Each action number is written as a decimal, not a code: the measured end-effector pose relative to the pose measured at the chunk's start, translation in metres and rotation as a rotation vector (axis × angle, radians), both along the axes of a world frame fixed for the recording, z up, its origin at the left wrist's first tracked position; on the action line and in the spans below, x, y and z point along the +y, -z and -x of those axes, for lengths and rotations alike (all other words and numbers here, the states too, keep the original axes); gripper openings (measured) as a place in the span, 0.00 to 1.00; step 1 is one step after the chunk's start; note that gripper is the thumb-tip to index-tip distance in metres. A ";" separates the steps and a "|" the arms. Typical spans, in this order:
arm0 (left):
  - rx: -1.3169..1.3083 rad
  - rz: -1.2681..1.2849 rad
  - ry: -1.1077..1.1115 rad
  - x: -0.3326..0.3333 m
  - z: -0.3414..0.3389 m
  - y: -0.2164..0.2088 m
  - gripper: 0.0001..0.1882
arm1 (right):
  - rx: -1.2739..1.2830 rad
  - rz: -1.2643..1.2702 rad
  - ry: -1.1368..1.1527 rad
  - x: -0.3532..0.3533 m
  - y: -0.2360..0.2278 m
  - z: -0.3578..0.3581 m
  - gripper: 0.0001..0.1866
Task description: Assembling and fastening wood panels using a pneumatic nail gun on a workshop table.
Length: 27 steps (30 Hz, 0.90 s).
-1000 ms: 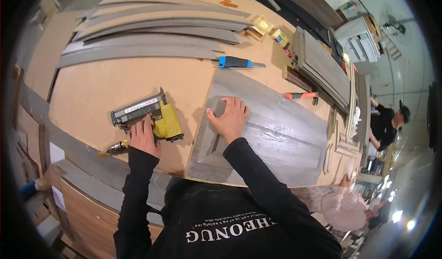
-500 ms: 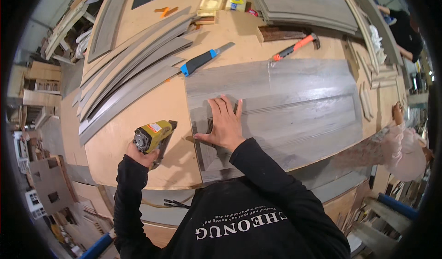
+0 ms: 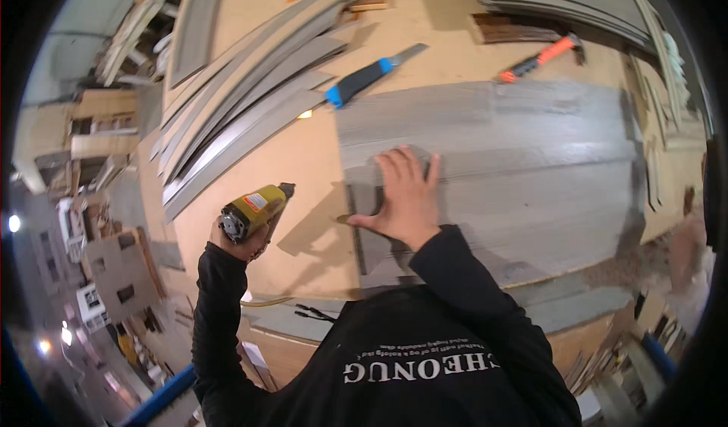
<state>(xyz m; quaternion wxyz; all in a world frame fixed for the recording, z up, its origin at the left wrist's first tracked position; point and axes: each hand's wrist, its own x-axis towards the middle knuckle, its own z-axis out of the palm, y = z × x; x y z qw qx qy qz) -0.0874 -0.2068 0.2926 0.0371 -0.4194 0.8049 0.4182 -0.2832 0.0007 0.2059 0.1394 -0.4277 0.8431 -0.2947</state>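
Note:
My left hand [image 3: 236, 245] is closed around the grip of a yellow-and-black nail gun [image 3: 258, 205], held above the table left of a grey wooden panel door [image 3: 523, 192]. The nail gun's nose points away from me and to the right, and its shadow falls on the tabletop. My right hand [image 3: 406, 196] lies open on the panel near its left end, fingers spread and thumb out over the left edge. A small brownish sliver [image 3: 343, 219] shows at the thumb tip; I cannot tell what it is.
Beyond the panel lie a blue-and-black handled tool [image 3: 360, 82] with a flat blade and an orange-and-black hammer [image 3: 540, 59]. Grey strips [image 3: 250, 116] fan out at the left. Stacked grey panels [image 3: 569, 6] stand far right. Another person's blurred arm [image 3: 686, 245] is at the right edge.
The view has swung, so the table appears farther right and higher. The nail gun is farther left of the panel and its nose appears raised. My right hand keeps its place on the panel.

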 end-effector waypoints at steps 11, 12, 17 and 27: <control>-0.028 -0.138 -1.038 -0.074 -0.292 0.014 0.06 | 0.078 -0.160 0.025 -0.001 -0.005 -0.007 0.49; -0.026 -0.144 -1.084 -0.065 -0.296 0.014 0.06 | 0.100 -0.173 0.033 -0.002 -0.006 -0.007 0.50; -0.019 0.003 -1.173 -0.042 -0.315 0.018 0.06 | 0.148 -0.174 0.026 -0.005 0.000 -0.009 0.50; 0.013 -0.082 -1.318 -0.044 -0.362 0.059 0.08 | 0.183 -0.174 0.025 -0.006 0.003 -0.013 0.49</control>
